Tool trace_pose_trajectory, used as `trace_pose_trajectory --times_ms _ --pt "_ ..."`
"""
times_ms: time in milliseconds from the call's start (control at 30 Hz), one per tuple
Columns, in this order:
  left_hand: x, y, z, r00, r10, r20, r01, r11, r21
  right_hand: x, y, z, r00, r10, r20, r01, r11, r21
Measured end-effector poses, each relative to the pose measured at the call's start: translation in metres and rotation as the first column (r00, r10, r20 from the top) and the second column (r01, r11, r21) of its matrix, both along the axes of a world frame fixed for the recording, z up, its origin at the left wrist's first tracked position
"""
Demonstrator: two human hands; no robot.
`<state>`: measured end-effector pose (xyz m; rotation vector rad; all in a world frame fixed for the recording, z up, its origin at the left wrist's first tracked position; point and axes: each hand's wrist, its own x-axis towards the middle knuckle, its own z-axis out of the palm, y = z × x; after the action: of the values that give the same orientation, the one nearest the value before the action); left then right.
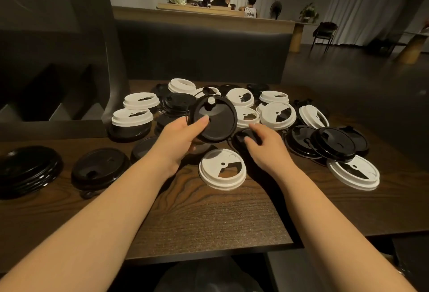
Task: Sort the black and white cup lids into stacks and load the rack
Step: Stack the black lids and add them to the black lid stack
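My left hand [178,139] holds a black lid [216,121] tilted up above the table, thumb across its face. My right hand [264,145] reaches over another black lid [243,137] lying on the table, fingers curled on its top. A white lid [222,169] lies just in front of both hands. Several loose white lids [277,115] and black lids [333,143] are scattered across the far half of the table. A stack of black lids [27,169] stands at the left edge, and a single black lid [99,168] lies beside it.
The dark wooden table [209,217] has its front edge close to me. A dark padded bench back [197,52] runs behind the table. No rack shows in this view. Two people sit at a far counter [209,16].
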<state>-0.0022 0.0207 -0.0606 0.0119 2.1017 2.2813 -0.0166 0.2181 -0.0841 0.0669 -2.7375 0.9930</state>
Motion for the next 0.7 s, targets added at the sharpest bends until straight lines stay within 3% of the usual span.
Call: trace_pose_trajectory --times_ms 67,100,233,300,367,533,700 --pt "0.001 0.001 -0.001 0.998 -0.052 0.032 0.051 0.998 0.021 -0.002 0.000 -0.004 0.996 0.017 0.087 -0.036 0.973 0.227" --pt "0.001 0.001 -0.001 0.997 -0.067 0.046 0.066 0.997 0.036 0.000 0.001 -0.003 0.998 -0.001 0.065 -0.015 0.967 0.255" --pt "0.003 0.002 0.001 0.990 -0.108 0.094 0.094 0.985 0.146 0.007 0.005 0.004 0.975 -0.154 -0.158 0.172 0.979 0.107" --pt "0.003 0.001 0.002 0.990 -0.098 0.099 0.081 0.984 0.159 0.007 0.005 0.004 0.991 -0.112 -0.074 0.123 0.979 0.165" --pt "0.002 0.001 0.002 0.991 -0.083 0.101 0.064 0.982 0.180 0.008 0.006 0.006 0.994 -0.003 0.107 -0.018 0.982 0.189" --pt "0.002 0.001 0.007 0.993 -0.021 0.113 -0.007 0.971 0.241 0.014 0.011 0.015 0.955 0.139 0.262 -0.141 0.990 -0.013" --pt "0.001 0.000 0.007 0.995 0.000 0.101 -0.027 0.963 0.267 0.018 0.011 0.013 0.995 0.047 0.085 -0.031 0.984 -0.178"
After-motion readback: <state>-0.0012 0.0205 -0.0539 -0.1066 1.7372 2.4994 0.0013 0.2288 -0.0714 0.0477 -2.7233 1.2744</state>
